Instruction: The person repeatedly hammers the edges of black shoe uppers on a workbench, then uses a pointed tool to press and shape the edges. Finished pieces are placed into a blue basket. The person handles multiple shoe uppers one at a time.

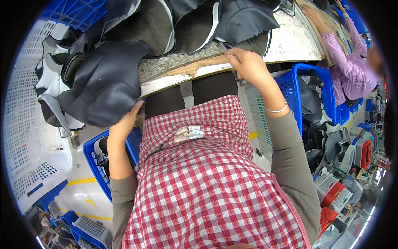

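At the left, a large black shoe upper [101, 81] hangs over the near edge of the workbench [182, 70], its smooth side up. My left hand [127, 118] grips its lower rim; some of the fingers are hidden under the material. Farther right, my right hand [250, 66] is closed around a slim tool with a metal tip [224, 47], just over the bench edge. The tool's kind cannot be made out. Beside that tip lies another black upper [244, 25], among several more with dark linings and pale edges along the bench.
A white perforated basket [29, 137] with uppers stands at the left. Blue crates [92, 155] [296, 89] flank my body on the floor. At the far right, a person in a striped sleeve [344, 54] works by the bench. Red and white crates [333, 193] are stacked behind.
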`<state>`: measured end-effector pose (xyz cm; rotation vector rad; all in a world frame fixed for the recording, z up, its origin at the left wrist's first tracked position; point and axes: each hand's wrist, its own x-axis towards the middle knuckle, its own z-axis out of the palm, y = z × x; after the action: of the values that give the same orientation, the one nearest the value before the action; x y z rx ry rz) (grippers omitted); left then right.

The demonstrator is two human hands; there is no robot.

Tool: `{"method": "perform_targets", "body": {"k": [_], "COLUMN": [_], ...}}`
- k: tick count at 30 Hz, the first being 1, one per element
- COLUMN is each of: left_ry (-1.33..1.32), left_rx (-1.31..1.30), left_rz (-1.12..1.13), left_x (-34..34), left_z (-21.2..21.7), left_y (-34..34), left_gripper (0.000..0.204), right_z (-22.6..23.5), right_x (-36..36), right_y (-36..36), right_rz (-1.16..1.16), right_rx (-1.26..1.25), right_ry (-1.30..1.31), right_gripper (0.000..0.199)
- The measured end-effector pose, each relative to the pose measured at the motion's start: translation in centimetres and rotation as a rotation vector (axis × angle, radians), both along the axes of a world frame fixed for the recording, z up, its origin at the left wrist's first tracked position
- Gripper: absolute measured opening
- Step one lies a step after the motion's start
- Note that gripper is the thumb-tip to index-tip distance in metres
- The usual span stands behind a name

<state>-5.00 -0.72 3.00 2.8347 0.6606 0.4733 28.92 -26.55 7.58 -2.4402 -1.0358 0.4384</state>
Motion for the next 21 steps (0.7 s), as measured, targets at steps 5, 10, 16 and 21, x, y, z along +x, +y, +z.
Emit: {"method": "perform_targets", "body": {"k": [5, 10, 16, 21], "left_ry": [0.052, 0.032, -0.493, -0.86], "left_rx": [-0.482, -1.047, -1.472, -2.071], "left_rz": [0.013, -0.125, -0.373, -0.409], "left_x": [-0.2, -0.7, -2.6, -2.7], "left_z": [4.6, 8.1, 9.7, 9.8], "left_y": [0.2, 1.4, 1.8, 2.4], "left_gripper": [0.055, 0.062, 0.08, 0.084], "right_z": [-1.1, -2.4, -1.6, -4.0], "right_x": [0.6, 0.3, -0.1, 0.6], "right_y": [-3.6, -3.5, -4.8, -2.4], "right_rz": [-0.11, -0.054, 0.035, -0.037], "right_rx": [-0.025, -0.037, -0.164, -0.111], "right_ry": [0.057, -0.127, -0.274, -0.393], "right_gripper": [0.04, 0.043, 0.042, 0.036]}}
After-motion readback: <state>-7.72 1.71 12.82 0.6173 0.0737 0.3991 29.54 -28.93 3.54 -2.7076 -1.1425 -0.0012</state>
